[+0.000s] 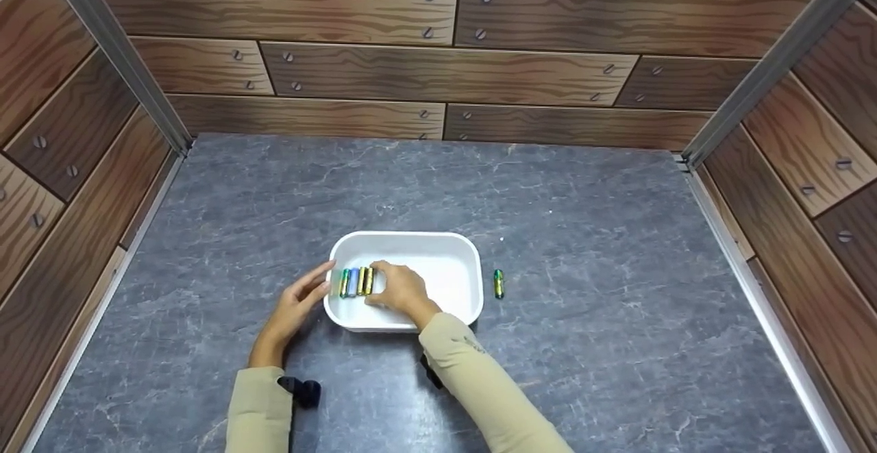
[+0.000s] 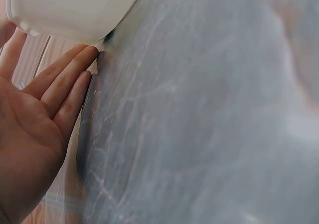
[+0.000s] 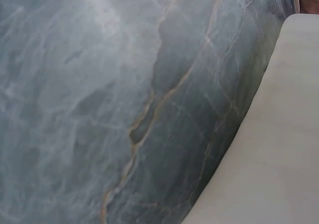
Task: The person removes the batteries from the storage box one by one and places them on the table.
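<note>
Batteries, four in a row, lie in the white tray between your left hand, fingers straight against the tray's end, and your right hand, whose thumb and finger bracket the nearest one; whether they pinch it, I cannot tell. Right of that hand, past the intervening tray wall, lies a lone battery, with plank-patterned walls farther out. The mark on your right sleeve is too small to read.

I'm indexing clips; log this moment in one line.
left hand: at left end of white tray | right hand: at battery row inside tray | loose battery: on table, right of tray
</note>
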